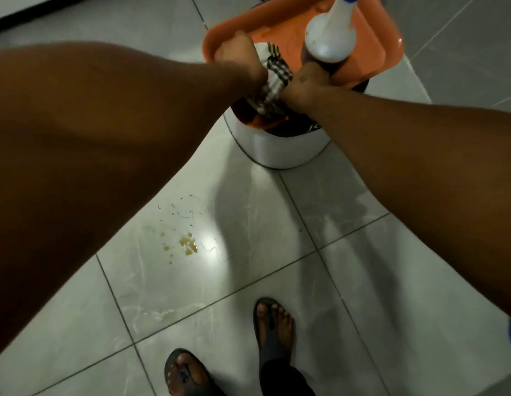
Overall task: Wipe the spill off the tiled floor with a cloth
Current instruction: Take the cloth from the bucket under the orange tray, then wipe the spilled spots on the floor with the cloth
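A small yellowish spill (188, 243) with scattered droplets lies on the pale tiled floor (248, 281), below my left forearm. A checked brown-and-white cloth (273, 81) is stretched between my two hands above a white bucket (277, 150). My left hand (238, 57) grips its upper end, fist closed, over the orange tray's rim. My right hand (307, 81) grips the lower end, close to a bottle. Both arms reach forward, well above the spill.
An orange tray (371, 32) rests on the bucket, bearing a white-and-brown bottle (327, 38) with a blue cap. My two feet in dark sandals (273, 330) stand at the near edge. A dark wall base runs along the top left.
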